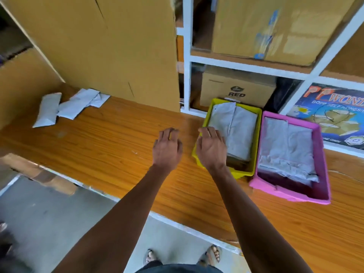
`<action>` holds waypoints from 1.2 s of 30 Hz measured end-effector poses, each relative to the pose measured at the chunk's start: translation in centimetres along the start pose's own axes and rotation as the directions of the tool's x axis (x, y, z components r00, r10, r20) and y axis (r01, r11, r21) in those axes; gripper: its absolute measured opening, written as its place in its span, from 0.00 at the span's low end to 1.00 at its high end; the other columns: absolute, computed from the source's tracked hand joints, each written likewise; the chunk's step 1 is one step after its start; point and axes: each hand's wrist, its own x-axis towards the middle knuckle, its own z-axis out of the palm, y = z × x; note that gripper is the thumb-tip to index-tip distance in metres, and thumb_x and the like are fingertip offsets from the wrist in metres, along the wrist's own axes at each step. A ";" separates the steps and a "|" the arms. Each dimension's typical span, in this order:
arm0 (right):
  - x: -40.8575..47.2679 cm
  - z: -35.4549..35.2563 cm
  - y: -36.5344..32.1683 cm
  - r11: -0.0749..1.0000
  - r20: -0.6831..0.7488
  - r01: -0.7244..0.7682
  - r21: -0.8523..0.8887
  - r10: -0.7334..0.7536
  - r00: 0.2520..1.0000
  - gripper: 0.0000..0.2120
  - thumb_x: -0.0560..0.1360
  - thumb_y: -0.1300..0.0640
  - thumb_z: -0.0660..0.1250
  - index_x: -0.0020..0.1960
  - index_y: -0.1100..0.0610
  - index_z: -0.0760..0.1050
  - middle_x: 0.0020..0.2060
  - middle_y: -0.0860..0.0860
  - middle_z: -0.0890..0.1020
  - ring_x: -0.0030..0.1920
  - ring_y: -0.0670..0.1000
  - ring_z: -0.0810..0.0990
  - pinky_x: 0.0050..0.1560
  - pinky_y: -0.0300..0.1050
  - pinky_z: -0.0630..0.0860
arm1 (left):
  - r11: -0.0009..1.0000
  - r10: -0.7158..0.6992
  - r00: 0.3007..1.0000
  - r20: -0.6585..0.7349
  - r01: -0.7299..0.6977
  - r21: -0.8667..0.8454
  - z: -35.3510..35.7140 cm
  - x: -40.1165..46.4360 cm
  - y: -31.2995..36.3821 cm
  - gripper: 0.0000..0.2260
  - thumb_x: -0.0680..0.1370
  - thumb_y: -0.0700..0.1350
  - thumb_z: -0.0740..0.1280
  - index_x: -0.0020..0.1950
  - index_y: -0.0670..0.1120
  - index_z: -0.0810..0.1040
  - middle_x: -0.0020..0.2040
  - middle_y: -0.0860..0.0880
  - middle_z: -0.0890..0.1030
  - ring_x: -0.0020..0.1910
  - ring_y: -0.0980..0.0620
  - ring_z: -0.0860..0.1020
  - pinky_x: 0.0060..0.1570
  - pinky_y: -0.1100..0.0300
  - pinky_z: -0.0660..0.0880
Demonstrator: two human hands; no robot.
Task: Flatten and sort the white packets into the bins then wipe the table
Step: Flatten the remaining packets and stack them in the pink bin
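Both hands hover empty over the wooden table (110, 138). My left hand (167, 147) is over bare wood, fingers loosely curled. My right hand (211, 147) hangs over the left rim of the yellow bin (258, 134), fingers relaxed, holding nothing. The yellow bin holds flat white packets (240, 131). To its right, the pink bin (323, 154) holds more white packets (287, 146), one crumpled at the front. At the table's far left lie loose white packets: one puffy (48, 109), others overlapping beside it (82, 104).
A tall cardboard box (102, 46) stands at the back of the table, behind the loose packets. A white shelf frame (187, 56) with boxes rises behind the bins. The table's front edge runs diagonally; floor and my sandalled feet (213, 255) lie below.
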 end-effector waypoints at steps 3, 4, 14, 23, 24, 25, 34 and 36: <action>-0.8 2.8 -5.8 0.999 0.037 0.031 0.025 -0.032 0.999 0.14 0.77 0.55 0.63 0.62 0.53 0.78 0.55 0.55 0.81 0.55 0.62 0.80 0.53 0.57 0.77 | 0.999 -0.054 0.998 0.017 0.053 0.012 -2.4 -2.1 -5.8 0.15 0.83 0.46 0.62 0.68 0.43 0.76 0.65 0.43 0.77 0.63 0.39 0.74 0.50 0.42 0.80; -1.2 3.8 -7.9 0.998 0.053 0.048 0.033 -0.050 0.997 0.14 0.77 0.56 0.66 0.62 0.54 0.79 0.55 0.55 0.81 0.54 0.63 0.80 0.53 0.57 0.77 | 0.997 -0.079 0.996 0.027 0.079 0.016 -3.2 -2.8 -7.8 0.16 0.83 0.47 0.60 0.69 0.43 0.75 0.65 0.43 0.77 0.63 0.39 0.74 0.51 0.42 0.80; -3.7 14.3 -26.8 0.969 0.281 0.190 0.159 -0.229 0.932 0.14 0.78 0.56 0.67 0.63 0.53 0.78 0.58 0.55 0.80 0.58 0.62 0.78 0.54 0.57 0.75 | 0.920 -0.391 0.914 0.109 0.388 0.046 -9.0 -11.5 -26.8 0.17 0.84 0.49 0.61 0.71 0.46 0.74 0.67 0.44 0.75 0.64 0.41 0.74 0.50 0.42 0.81; -1.7 21.7 -37.8 0.918 0.347 0.345 0.194 -0.393 0.851 0.14 0.80 0.52 0.65 0.65 0.51 0.77 0.60 0.53 0.80 0.59 0.56 0.78 0.54 0.52 0.75 | 0.830 -0.557 0.824 0.100 0.552 0.076 -12.0 -13.5 -38.3 0.19 0.86 0.53 0.57 0.73 0.44 0.71 0.68 0.42 0.73 0.67 0.40 0.72 0.51 0.41 0.82; -1.1 22.7 -38.7 0.917 0.358 0.346 0.197 -0.395 0.846 0.14 0.80 0.52 0.65 0.65 0.51 0.77 0.60 0.52 0.79 0.59 0.56 0.78 0.55 0.52 0.76 | 0.819 -0.573 0.812 0.111 0.568 0.079 -11.9 -13.4 -39.5 0.20 0.86 0.53 0.56 0.74 0.44 0.71 0.69 0.41 0.73 0.67 0.40 0.72 0.53 0.41 0.82; -0.5 23.8 -39.6 0.917 0.362 0.345 0.201 -0.397 0.843 0.14 0.80 0.52 0.65 0.65 0.51 0.77 0.60 0.52 0.79 0.59 0.56 0.78 0.55 0.52 0.76 | 0.810 -0.587 0.800 0.123 0.581 0.085 -11.8 -13.1 -40.9 0.21 0.86 0.54 0.54 0.74 0.45 0.70 0.69 0.41 0.72 0.68 0.41 0.71 0.54 0.41 0.81; 7.3 32.9 -47.4 0.921 0.372 0.288 0.262 -0.371 0.851 0.16 0.79 0.53 0.66 0.66 0.54 0.77 0.61 0.55 0.79 0.59 0.60 0.78 0.55 0.55 0.76 | 0.765 -0.644 0.746 0.171 0.630 0.133 -12.3 -6.2 -52.7 0.21 0.86 0.53 0.57 0.77 0.46 0.68 0.74 0.43 0.70 0.72 0.40 0.69 0.64 0.43 0.76; 9.5 34.5 -49.1 0.917 0.368 0.296 0.266 -0.381 0.848 0.16 0.78 0.53 0.67 0.65 0.55 0.77 0.61 0.56 0.79 0.59 0.61 0.78 0.54 0.56 0.76 | 0.769 -0.639 0.751 0.168 0.625 0.133 -12.9 -3.7 -54.9 0.21 0.86 0.52 0.58 0.77 0.45 0.68 0.74 0.42 0.71 0.72 0.39 0.69 0.65 0.43 0.74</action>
